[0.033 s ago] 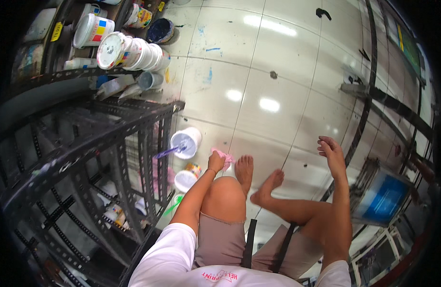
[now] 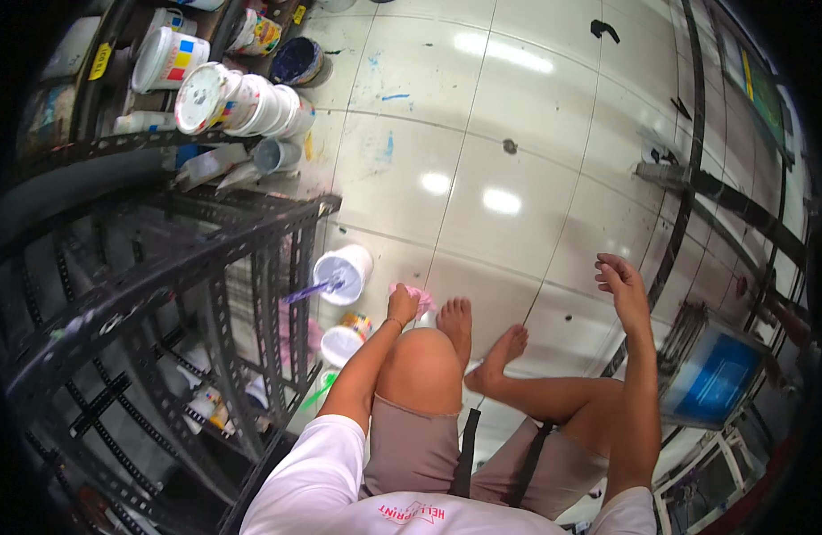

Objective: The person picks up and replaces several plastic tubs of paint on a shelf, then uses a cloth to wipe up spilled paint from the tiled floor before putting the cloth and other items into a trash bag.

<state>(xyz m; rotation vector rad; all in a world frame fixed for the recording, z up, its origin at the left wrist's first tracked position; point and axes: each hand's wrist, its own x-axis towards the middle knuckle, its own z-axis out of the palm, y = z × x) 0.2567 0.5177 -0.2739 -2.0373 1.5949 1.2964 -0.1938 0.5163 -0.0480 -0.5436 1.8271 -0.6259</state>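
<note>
Pink cloth [image 2: 422, 301], where's it at?

– Bunched up in the left hand [image 2: 399, 306], just beside the left foot [image 2: 456, 323]. Right hand [image 2: 621, 287] looks empty, loosely curled.

How far along, you reckon?

– Cloth's in hand, so that much is done, I'd say. How much is left? Can't tell. Bit farther, a white bucket [image 2: 357, 261] has a purple stick [image 2: 305, 292] in it, and beyond that, blue smears [image 2: 389, 145] mark the tiles [image 2: 429, 147].

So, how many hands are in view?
2: the left hand holding a pink cloth beside the left foot; the right hand, empty, over to the right. No others show.
</note>
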